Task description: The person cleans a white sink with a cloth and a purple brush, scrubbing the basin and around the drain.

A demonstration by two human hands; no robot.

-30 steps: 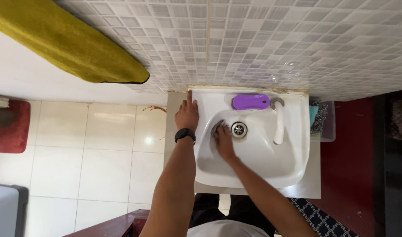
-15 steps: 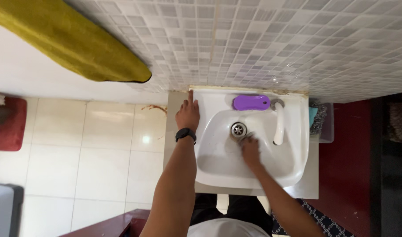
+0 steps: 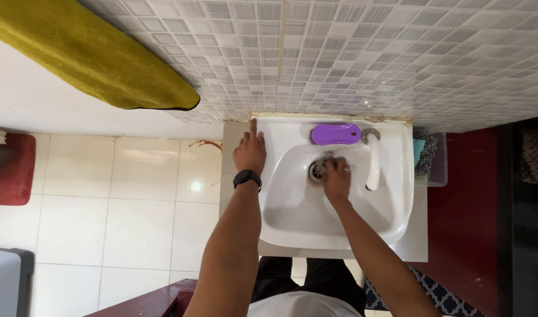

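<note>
White porcelain fills the middle of the view: a wall-hung washbasin [image 3: 281, 226] seen from straight above, with a person bent over it. Inside the bowl, the right hand [image 3: 337, 179] presses a grey scouring pad [image 3: 326, 159] against the basin floor right beside the metal drain [image 3: 316, 170], which the pad and fingers partly cover. The grip of that hand is closed on the pad, fingers curled over it and blurred with motion. At the basin's left rim, the left hand [image 3: 250, 152] lies flat and open, holding nothing, forefinger stretched toward the back corner; a black wristwatch [image 3: 247, 177] sits on that wrist.

On the basin's back ledge lies a purple oval soap dish [image 3: 336, 134], and just right of it a white tap [image 3: 373, 164] curves forward over the bowl. No water can be seen running. Beyond the basin's right edge, a clear container [image 3: 438, 170] holds a steel scourer and a bit of teal cloth. Above the basin's left, a mustard-yellow towel [image 3: 93, 53] hangs against the small-tiled wall [image 3: 369, 53]; a red mat [image 3: 10, 167] lies on the pale floor tiles well left of the basin.

As a judgement, the scrubbing is midway: the bowl looks largely clean and wet, work is centred on the drain, while the ledge, tap and rim appear untouched and nothing has been rinsed.
</note>
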